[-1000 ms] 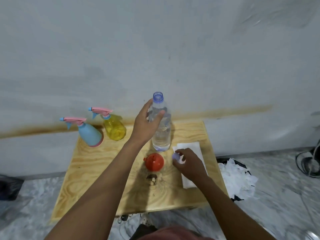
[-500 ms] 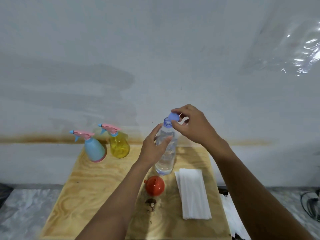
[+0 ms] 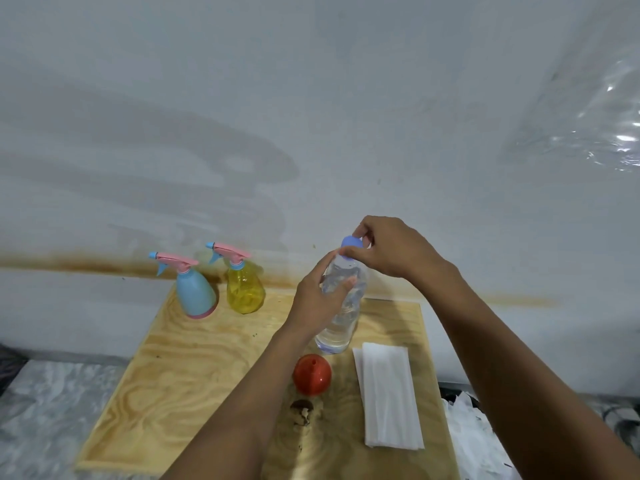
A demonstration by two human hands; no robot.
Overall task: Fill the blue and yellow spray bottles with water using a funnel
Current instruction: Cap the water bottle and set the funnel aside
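Left grip [image 3: 318, 301] wraps clear plastic water bottle [image 3: 338, 329] upright on plywood tabletop [image 3: 173, 375]; right grip [image 3: 393, 249] pinches small blue cap [image 3: 351, 242] at bottle mouth.

The blue plastic spray bottle [image 3: 195, 294] stands left of the yellow spray bottle [image 3: 245, 292] (just beside); the orange plastic funnel [image 3: 311, 374] sits before the clear water bottle [image 3: 341, 327].

The left hand [image 3: 320, 299] gripped the water bottle [image 3: 337, 336] around its middle; the right hand [image 3: 391, 249] (fingers curled) pinched the cap [image 3: 351, 242] on top.
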